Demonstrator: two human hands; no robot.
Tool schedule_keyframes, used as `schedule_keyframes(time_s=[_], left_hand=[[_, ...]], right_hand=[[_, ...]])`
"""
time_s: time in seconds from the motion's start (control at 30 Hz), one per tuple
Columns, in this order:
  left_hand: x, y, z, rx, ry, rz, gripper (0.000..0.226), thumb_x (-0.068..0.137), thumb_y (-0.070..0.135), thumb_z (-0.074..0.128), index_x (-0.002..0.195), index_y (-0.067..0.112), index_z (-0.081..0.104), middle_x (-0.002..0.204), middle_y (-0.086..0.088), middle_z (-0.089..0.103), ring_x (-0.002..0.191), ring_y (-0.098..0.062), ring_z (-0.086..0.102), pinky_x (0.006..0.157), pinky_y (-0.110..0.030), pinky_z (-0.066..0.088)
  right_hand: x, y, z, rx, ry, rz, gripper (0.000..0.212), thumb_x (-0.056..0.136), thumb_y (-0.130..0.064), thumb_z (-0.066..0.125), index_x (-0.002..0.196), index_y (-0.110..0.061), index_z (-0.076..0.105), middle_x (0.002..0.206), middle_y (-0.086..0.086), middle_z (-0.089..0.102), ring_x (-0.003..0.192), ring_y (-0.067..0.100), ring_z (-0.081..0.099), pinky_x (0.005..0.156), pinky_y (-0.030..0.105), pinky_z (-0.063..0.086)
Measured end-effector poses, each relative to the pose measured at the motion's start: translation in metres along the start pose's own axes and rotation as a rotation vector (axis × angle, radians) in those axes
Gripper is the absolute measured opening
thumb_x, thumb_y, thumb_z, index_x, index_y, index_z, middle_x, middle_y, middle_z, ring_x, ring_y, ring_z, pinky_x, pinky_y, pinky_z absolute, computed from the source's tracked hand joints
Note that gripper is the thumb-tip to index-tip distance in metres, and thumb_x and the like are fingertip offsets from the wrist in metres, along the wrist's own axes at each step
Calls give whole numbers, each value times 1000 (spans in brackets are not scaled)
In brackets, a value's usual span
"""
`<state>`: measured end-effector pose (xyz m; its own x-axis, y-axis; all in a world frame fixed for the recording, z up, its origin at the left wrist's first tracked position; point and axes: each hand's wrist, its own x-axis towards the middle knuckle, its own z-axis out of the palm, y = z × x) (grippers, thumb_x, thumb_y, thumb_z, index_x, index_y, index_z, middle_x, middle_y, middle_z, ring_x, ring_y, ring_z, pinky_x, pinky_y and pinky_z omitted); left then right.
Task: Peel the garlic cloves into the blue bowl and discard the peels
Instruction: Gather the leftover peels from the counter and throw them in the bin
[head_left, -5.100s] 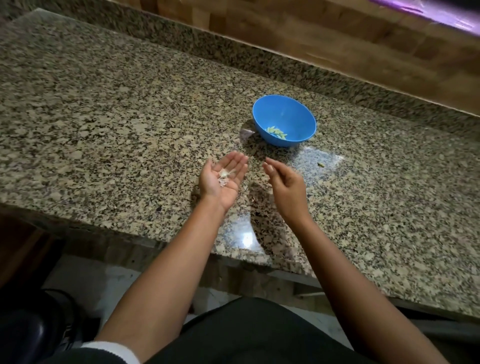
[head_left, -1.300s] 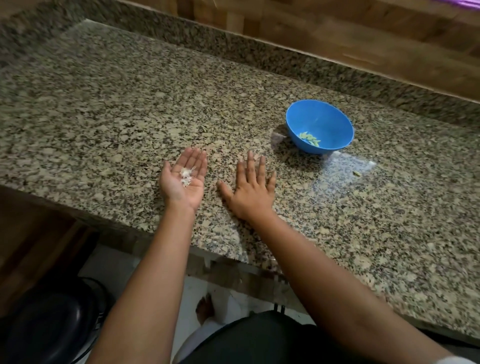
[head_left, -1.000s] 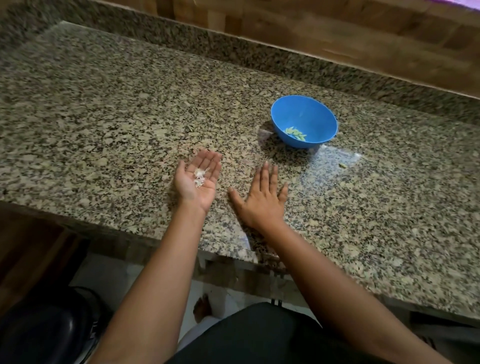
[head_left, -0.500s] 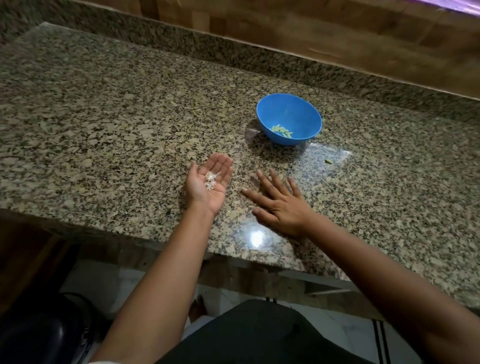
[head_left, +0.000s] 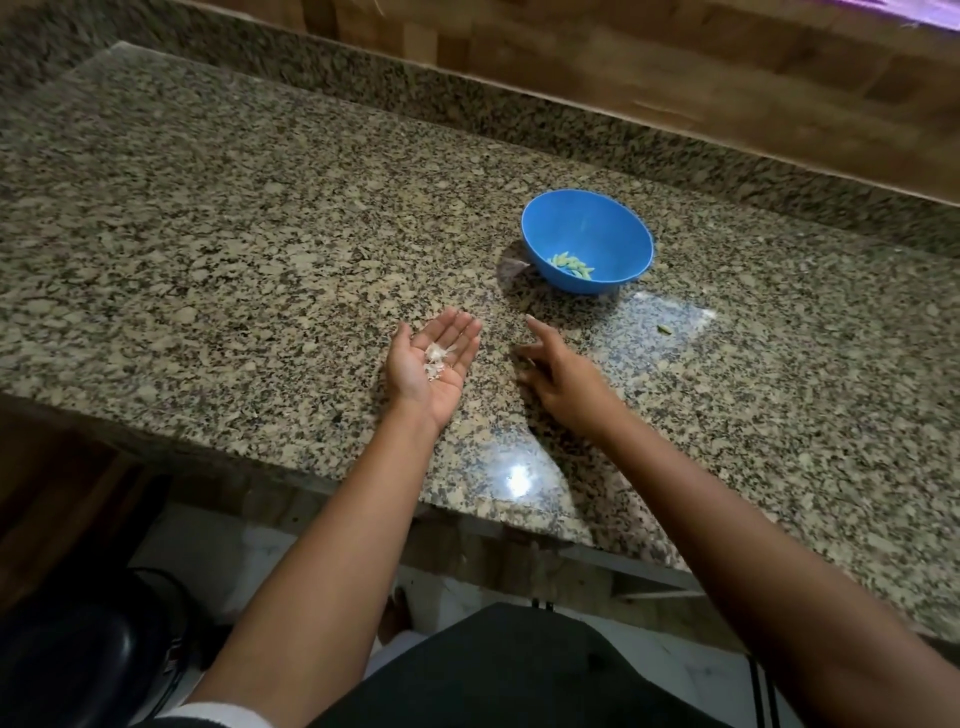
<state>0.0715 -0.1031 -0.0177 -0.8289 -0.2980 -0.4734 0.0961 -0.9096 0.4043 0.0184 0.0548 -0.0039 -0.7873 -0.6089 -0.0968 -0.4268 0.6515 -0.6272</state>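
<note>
While the speckled granite countertop (head_left: 218, 249) spreads out below, the left hand (head_left: 431, 366) lies palm up, fingers straight, cradling thin white garlic peels (head_left: 435, 359). To finish well, keep that palm level while carrying them to the bin. At its three o'clock, the right hand (head_left: 563, 382) hovers blurred, fingers loose, holding nothing; half a second ago it lay flat. At one o'clock, the round blue plastic bowl (head_left: 618, 228) holds pale peeled garlic cloves (head_left: 571, 264).

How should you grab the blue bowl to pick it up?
Probably best to pinch the rim of the blue bowl on its near side, reaching from the front where the right hand already is. The bowl stands upright and open, its round sides slope, and the garlic cloves lie low inside.
</note>
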Motion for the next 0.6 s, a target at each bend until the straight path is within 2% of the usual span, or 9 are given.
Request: schedule_keyframes(time_s=[0.1, 0.2, 0.33, 0.5, 0.6], left_hand=[[1, -2, 0, -6, 5, 1, 57, 101, 43, 24, 103, -1, 61, 101, -21, 67, 95, -32, 66, 83, -36, 55], [2, -3, 0, -18, 8, 13, 57, 101, 43, 24, 104, -1, 61, 101, -21, 67, 96, -32, 66, 83, -36, 55], [1, -8, 1, -16, 2, 5, 58, 101, 44, 23, 107, -1, 59, 102, -21, 67, 95, -31, 67, 84, -36, 54], [-5, -18, 4, -8, -3, -9, 59, 101, 44, 23, 105, -2, 60, 101, -22, 66, 94, -31, 66, 85, -37, 53], [-8, -22, 5, -2, 10, -13, 59, 101, 44, 22, 104, -1, 60, 101, -22, 66, 95, -31, 65, 84, -36, 53]], right_hand=[[5, 1, 6, 17, 75, -49, 65, 88, -4, 60, 144, -13, 29, 123, 4, 62, 114, 15, 57, 98, 22, 41], [3, 4, 12, 71, 158, -58, 50, 86, 3, 58, 133, -9, 44, 106, 6, 67, 98, 14, 63, 91, 20, 48], [2, 6, 17, 100, 217, -86, 33, 86, 7, 56, 117, -3, 53, 101, 11, 67, 91, 14, 64, 83, 11, 49], [1, 4, 22, -15, 258, -128, 19, 87, 5, 55, 103, -3, 56, 93, 10, 61, 87, 24, 60, 79, 38, 55], [0, -3, 15, 88, 307, -69, 15, 86, 7, 54, 96, -5, 52, 87, 7, 60, 82, 25, 62, 73, 39, 56]])
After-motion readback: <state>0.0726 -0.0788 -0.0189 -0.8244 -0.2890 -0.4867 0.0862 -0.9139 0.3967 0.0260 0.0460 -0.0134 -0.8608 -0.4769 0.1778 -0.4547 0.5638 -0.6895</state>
